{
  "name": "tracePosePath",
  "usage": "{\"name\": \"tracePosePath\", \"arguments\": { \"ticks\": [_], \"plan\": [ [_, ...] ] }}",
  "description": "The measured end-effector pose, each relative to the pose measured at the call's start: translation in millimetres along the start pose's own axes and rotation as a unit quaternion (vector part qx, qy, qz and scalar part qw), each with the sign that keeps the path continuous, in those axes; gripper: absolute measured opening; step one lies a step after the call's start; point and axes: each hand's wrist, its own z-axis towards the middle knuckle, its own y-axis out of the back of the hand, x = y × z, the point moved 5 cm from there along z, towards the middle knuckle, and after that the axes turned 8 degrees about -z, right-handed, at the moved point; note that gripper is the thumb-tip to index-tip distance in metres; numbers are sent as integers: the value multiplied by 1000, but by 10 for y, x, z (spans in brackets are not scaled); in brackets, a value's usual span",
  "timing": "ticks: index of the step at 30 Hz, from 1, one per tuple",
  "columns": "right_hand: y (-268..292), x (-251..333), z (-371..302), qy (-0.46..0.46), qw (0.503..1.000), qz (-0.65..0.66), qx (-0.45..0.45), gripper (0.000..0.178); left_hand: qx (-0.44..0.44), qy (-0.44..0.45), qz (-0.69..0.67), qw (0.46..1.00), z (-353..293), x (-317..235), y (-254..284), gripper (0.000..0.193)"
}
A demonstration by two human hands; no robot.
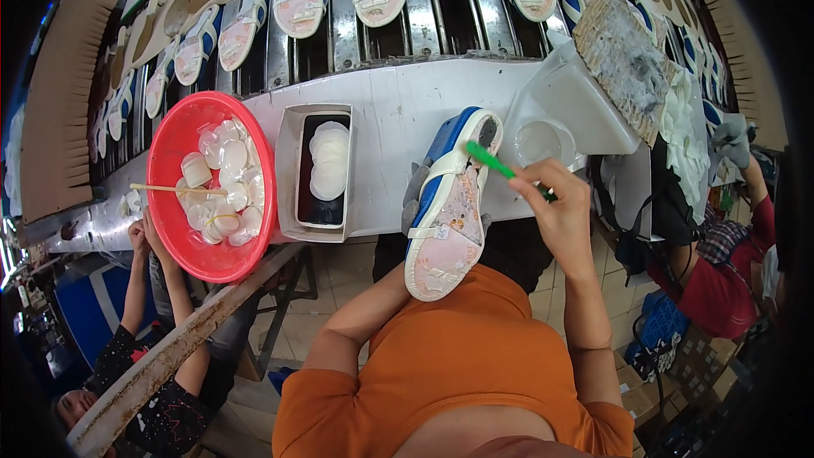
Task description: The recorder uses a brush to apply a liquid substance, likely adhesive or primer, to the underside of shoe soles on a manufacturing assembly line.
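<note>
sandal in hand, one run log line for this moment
left hand: holds sandal | right hand: green brush at heel | red basin left

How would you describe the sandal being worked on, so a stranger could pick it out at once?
Start at the white workbench running across the middle. At its near edge, right of the red basin, the left hand holds one sandal while the right hand brings a green brush to it. Unlike the sandals on the conveyor, it is lifted, off the belt.
</note>
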Motion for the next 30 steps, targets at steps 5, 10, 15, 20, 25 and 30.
{"name": "tracePosePath", "arguments": {
  "ticks": [5,10,15,20,25,30],
  "plan": [
    [11,-93,17,-27,998,27,-49,13,60,22,-13,998,17,27,-21,61],
    [-53,-6,-121,-14,997,81,12,13,77,36,-9,996,4,31,28,57],
    [-31,176,-352,22,992,119,29,14,119,68,2,991,16,70,249,52],
    [7,399,-457,116,992,42,8,17,197,120,1,973,-7,81,551,48],
    [55,639,-562,229,972,-47,11,26,218,113,56,968,-58,92,621,46],
    [143,529,-442,100,994,-35,-21,25,155,112,92,977,-39,122,445,47]
  ]
}}
